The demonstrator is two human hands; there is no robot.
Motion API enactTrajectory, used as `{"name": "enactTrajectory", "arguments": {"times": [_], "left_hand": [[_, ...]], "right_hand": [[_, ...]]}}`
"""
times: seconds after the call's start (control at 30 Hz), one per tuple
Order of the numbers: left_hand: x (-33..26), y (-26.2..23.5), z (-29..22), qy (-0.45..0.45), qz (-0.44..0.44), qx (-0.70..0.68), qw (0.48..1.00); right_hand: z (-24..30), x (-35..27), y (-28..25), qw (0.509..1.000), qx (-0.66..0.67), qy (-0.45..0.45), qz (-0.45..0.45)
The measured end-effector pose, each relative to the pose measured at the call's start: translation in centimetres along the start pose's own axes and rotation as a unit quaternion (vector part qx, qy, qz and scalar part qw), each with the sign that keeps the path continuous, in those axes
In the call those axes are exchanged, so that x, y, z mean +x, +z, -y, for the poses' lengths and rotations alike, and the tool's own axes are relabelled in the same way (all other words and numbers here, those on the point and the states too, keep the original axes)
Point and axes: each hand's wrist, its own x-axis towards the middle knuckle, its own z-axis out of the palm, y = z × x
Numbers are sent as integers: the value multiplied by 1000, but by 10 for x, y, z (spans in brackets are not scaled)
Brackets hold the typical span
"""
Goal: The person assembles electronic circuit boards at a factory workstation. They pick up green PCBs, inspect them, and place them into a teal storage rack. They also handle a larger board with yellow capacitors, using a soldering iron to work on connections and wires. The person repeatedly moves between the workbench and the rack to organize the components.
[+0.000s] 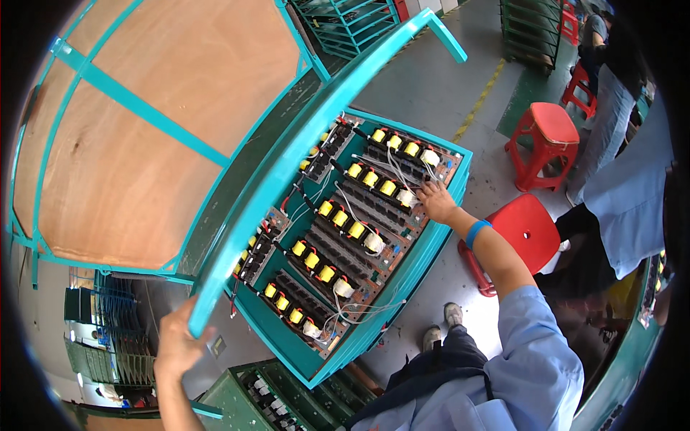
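Note:
My left hand [180,341] is closed around the lower end of a long teal metal bar [277,169], which slants up to the right and bends down at its far end. My right hand [436,201] lies with fingers somewhat spread on the right edge of a circuit board, beside a white-covered part and thin white wires. Several circuit boards [392,269] with rows of yellow-wrapped coils and dark heat sinks fill a teal tray [309,370]. The tray appears to top a stack. The bar passes over the tray's left side and hides part of the boards there.
A teal-framed wooden panel [136,165] stands at left. Red stools [522,233] are at right, near people [632,194] in blue. A green crate [237,402] with parts sits in front. Green racks [532,29] stand at the back.

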Motion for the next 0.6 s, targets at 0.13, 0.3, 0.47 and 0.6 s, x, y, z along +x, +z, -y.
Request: {"name": "enactTrajectory", "arguments": {"times": [0.13,0.3,0.47,0.6], "left_hand": [[-14,62,-7,90,18,34,995],[-39,165,-9,137,8,73,988],[-46,250,-6,122,13,29,992],[-44,286,3,142,-11,49,989]], "right_hand": [[7,-21,-3,994,2,60,-95],[39,-77,-20,974,65,26,-214],[60,-215,-12,966,228,-109,-53],[75,-321,-10,954,291,-6,70]]}}
